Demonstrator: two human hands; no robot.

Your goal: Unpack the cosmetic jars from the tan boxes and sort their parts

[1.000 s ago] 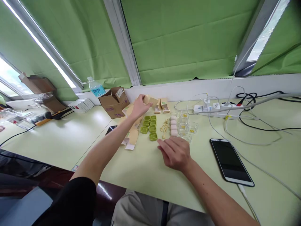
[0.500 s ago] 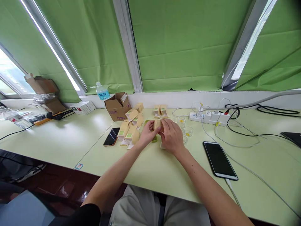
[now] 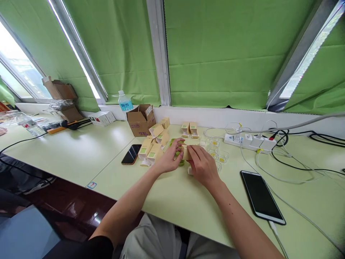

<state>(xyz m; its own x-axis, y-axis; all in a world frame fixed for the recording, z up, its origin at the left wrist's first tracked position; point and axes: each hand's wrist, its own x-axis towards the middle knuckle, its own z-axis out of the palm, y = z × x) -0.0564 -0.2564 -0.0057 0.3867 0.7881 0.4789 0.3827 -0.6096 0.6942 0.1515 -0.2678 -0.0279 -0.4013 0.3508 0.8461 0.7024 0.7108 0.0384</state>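
Note:
A small tan paper box (image 3: 185,153) is held in front of me, gripped by the fingers of my right hand (image 3: 203,165). My left hand (image 3: 169,159) is at the box's left side, its fingers curved and apart; whether a fingertip touches the box I cannot tell. Behind the left fingers a green item (image 3: 181,163) shows in part. Several similar tan boxes with open flaps (image 3: 153,153) lie left of my hands, and two more boxes (image 3: 193,129) stand behind them. Small clear plastic containers (image 3: 223,157) sit right of my right hand.
An open brown carton (image 3: 140,124) stands at the back, by a bottle with a blue label (image 3: 125,102). One phone (image 3: 131,154) lies on the left, another phone (image 3: 262,196) with a cable on the right. A white power strip (image 3: 249,142) and loose cables run along the back right.
My left fingers have loosened and spread from around the box, while my right hand keeps it. The view has shifted, so the scene sits further right.

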